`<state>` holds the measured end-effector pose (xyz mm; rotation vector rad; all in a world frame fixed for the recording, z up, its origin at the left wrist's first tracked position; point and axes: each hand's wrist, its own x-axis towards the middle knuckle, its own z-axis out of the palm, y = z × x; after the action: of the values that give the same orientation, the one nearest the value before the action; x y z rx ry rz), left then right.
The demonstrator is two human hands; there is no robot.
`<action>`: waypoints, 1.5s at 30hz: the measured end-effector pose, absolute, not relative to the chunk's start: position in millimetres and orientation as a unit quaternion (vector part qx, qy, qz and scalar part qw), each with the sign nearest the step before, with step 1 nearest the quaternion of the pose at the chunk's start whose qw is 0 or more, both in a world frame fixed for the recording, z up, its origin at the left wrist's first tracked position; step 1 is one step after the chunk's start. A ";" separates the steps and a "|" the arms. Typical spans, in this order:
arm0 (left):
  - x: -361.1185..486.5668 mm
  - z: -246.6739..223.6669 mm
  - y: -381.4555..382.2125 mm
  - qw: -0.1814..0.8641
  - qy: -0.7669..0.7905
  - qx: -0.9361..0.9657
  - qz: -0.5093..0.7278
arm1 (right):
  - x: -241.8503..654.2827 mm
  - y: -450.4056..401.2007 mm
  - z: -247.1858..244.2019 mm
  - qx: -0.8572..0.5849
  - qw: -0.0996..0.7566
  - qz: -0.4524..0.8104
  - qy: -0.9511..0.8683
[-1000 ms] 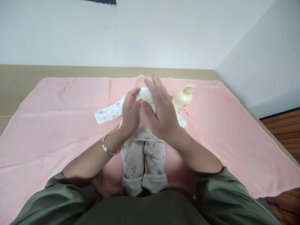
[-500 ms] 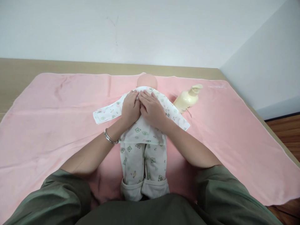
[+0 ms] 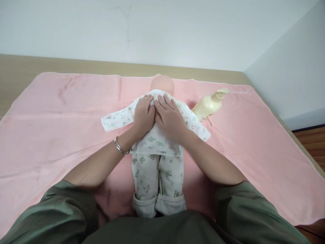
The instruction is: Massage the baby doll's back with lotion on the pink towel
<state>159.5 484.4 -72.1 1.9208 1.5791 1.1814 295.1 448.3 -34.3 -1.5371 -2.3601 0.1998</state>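
A doll [image 3: 162,84] lies on a pink blanket, its bald head away from me, dressed in a white patterned top [image 3: 154,144] and matching trousers [image 3: 148,173] with turned-up cuffs. My left hand [image 3: 144,115] rests flat on the upper part of the top, a silver bangle [image 3: 120,145] round its wrist. Beside it, thumbs close together, my right hand [image 3: 169,117] lies flat on the same cloth with its fingers a little apart. Both sleeves of the top spread out sideways. The doll's face is not visible.
A cream pump bottle [image 3: 208,105] lies tilted by the right sleeve. The pink blanket [image 3: 76,118] covers most of the wooden table [image 3: 15,73]. A white wall [image 3: 177,34] stands behind, and another rises at the right.
The view has shifted slightly, so the doll and bottle appear a little higher and further right. Both my hands stay on the top, with the right hand's fingers slightly more spread.
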 end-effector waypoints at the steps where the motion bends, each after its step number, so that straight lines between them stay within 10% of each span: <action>1: 159.9 -72.4 484.3 0.191 0.563 0.684 0.423 | 301.9 458.1 -33.4 -0.535 0.158 0.092 -0.825; 45: 159.8 -72.1 480.4 0.191 0.553 0.678 0.446 | 291.5 432.2 -23.6 -0.592 0.131 0.020 -0.795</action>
<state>159.8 480.4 -72.1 1.9036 1.5531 1.2533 291.5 432.2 -23.6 -1.7201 -2.3082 0.0587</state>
